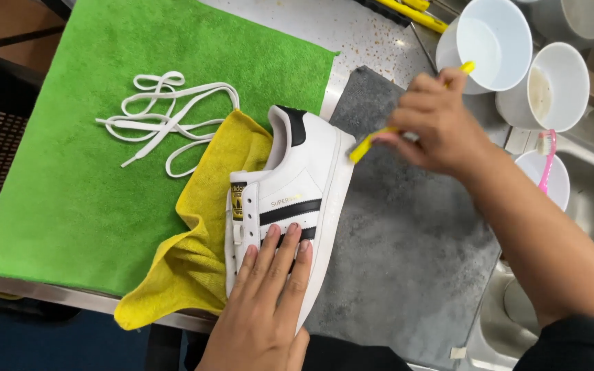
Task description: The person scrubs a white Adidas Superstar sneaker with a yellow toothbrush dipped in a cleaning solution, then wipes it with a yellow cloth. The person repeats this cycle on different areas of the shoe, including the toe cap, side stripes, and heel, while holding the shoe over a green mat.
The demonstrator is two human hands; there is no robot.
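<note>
**Brush at the sole edge**

While my left hand (pixel 262 309) lies flat, fingers spread, pinning the white leather sneaker with black stripes (pixel 290 199) over the yellow cloth (pixel 194 254), my right hand (pixel 441 124) grips a yellow-handled brush (pixel 372 141); hard strokes could skid the shoe.

A pale speckled stone worktop (pixel 362 31) carries a bright green terry towel (pixel 70 192) on its left part and a square grey felt-like mat (pixel 407 254) on its right part. Two white plastic cups (pixel 496 34) stand at its far right corner.
</note>
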